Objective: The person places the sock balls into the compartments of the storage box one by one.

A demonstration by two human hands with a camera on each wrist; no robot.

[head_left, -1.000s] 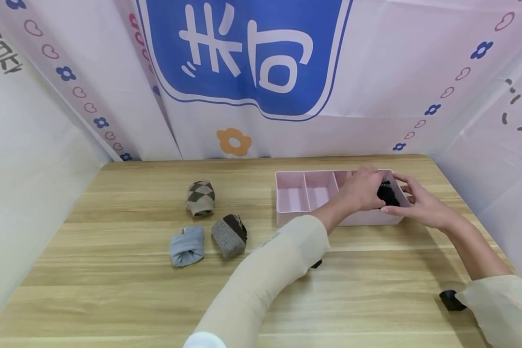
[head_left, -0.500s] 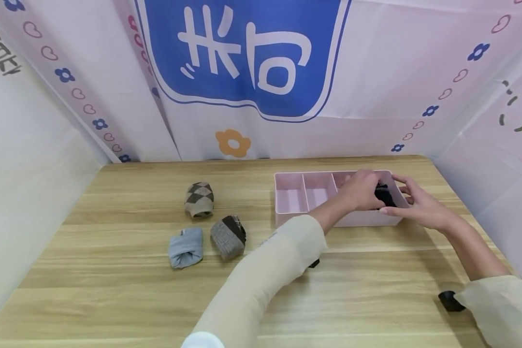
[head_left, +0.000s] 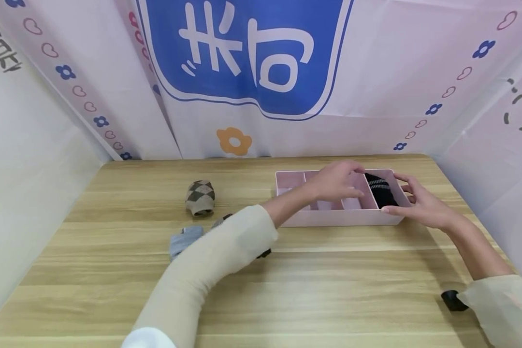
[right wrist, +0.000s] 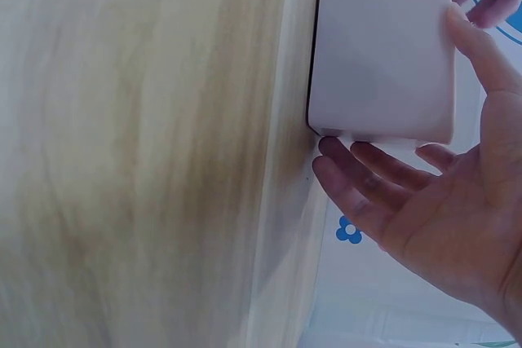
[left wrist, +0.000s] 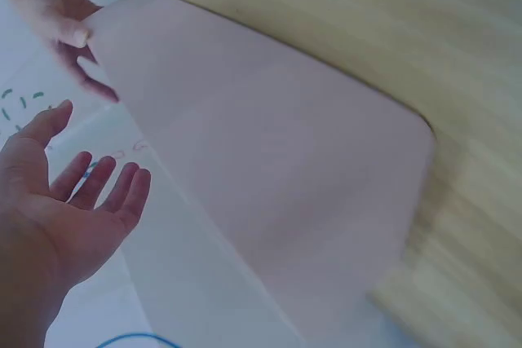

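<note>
A pink compartment box [head_left: 343, 219] stands near the back right of the table. Folded black socks [head_left: 379, 191] with grey stripes lie in its rightmost compartment. My left hand [head_left: 337, 182] is over the middle compartments, fingers spread and holding nothing. In the left wrist view that hand [left wrist: 77, 209] shows its palm, apart from the box's pale wall [left wrist: 269, 144]. My right hand [head_left: 424, 205] holds the box's right end, thumb on the front rim and fingers against the end wall, as the right wrist view shows of the fingers [right wrist: 379, 189].
On the left of the wooden table [head_left: 313, 299] are a rolled argyle sock [head_left: 200, 197] and a light blue rolled sock [head_left: 186, 238]. The left sleeve [head_left: 213, 261] partly hides the blue one and nearly covers a grey-brown one. A printed cloth [head_left: 374, 96] hangs behind the table.
My left hand has let go of the black socks in the rightmost compartment and moved left over the middle compartments. The left sleeve now covers more socks. The right hand stays at the box's end.
</note>
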